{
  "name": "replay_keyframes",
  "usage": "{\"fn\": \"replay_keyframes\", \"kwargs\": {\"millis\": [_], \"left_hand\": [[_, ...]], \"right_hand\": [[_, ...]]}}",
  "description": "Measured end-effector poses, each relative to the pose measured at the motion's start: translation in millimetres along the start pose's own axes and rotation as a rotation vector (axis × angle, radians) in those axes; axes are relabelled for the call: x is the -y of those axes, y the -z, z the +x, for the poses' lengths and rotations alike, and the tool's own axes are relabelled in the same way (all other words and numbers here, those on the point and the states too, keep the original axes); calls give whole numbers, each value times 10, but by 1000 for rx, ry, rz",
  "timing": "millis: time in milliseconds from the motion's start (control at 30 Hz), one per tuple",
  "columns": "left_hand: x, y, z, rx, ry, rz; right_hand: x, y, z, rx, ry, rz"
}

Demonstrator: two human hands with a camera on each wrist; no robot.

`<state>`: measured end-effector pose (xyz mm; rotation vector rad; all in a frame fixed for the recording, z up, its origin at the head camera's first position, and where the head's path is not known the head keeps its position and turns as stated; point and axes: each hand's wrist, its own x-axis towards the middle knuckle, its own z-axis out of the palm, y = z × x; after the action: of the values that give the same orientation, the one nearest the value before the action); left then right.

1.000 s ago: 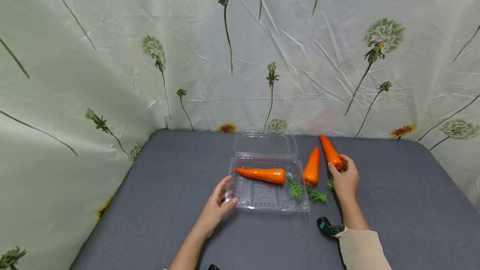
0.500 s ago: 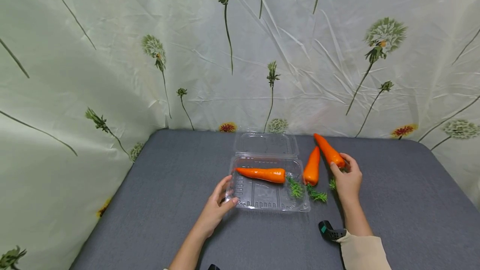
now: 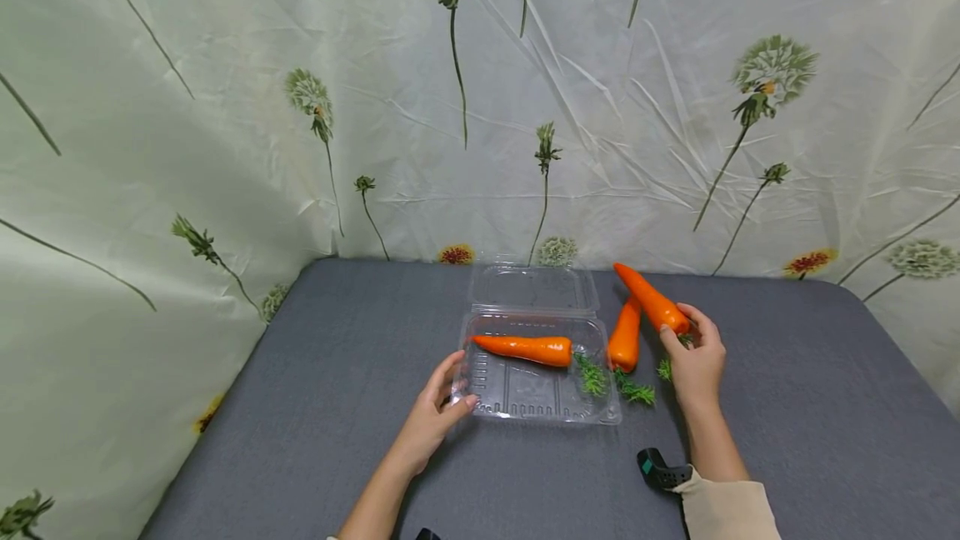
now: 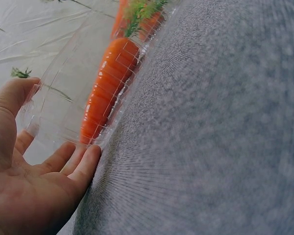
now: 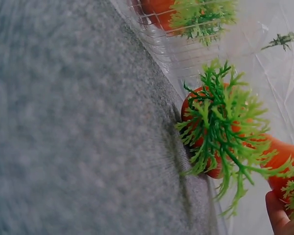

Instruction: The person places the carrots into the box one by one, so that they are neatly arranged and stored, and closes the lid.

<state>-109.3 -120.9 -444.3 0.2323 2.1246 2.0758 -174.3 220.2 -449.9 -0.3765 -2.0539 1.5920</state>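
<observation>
A clear plastic clamshell container point(image 3: 531, 407) lies on the table with its lid point(image 3: 532, 286) folded back. Inside is one orange carrot point(image 3: 525, 348), its green leaves point(image 3: 591, 375) toward the right wall. My left hand point(image 3: 431, 419) holds the container's left side, thumb at the rim and fingers against the wall in the left wrist view. A second carrot point(image 3: 624, 344) lies just right of the container. My right hand point(image 3: 697, 361) grips a third carrot point(image 3: 651, 297) by its thick leafy end; its tip points away and left, passing over the second carrot's tip in the head view.
The grey table point(image 3: 360, 340) reaches back to a pale curtain point(image 3: 420, 140) printed with dandelions. Green leaves point(image 5: 225, 122) of the second carrot spread out in the right wrist view. A dark band point(image 3: 663, 469) sits on the right wrist.
My right hand has swung the third carrot's tip leftward, until it crosses the second carrot's tip in the head view. The left hand and container have stayed put.
</observation>
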Motion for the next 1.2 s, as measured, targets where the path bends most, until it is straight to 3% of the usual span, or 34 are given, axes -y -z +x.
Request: {"fn": "replay_keyframes", "kwargs": {"millis": [300,667,1000,1200], "left_hand": [[-28,-7,-12,-3,-4,6],[-56,-8,-20,6,-6,-3],[-8,6,-4,4,1,4],[-30,-4,-9,1,9,7]], "right_hand": [[205,-6,-59,22,70,40],[273,-40,-101,47,206,51],[403,-121,-206,128,235,58],[451,-193,-276,208,205,151]]}}
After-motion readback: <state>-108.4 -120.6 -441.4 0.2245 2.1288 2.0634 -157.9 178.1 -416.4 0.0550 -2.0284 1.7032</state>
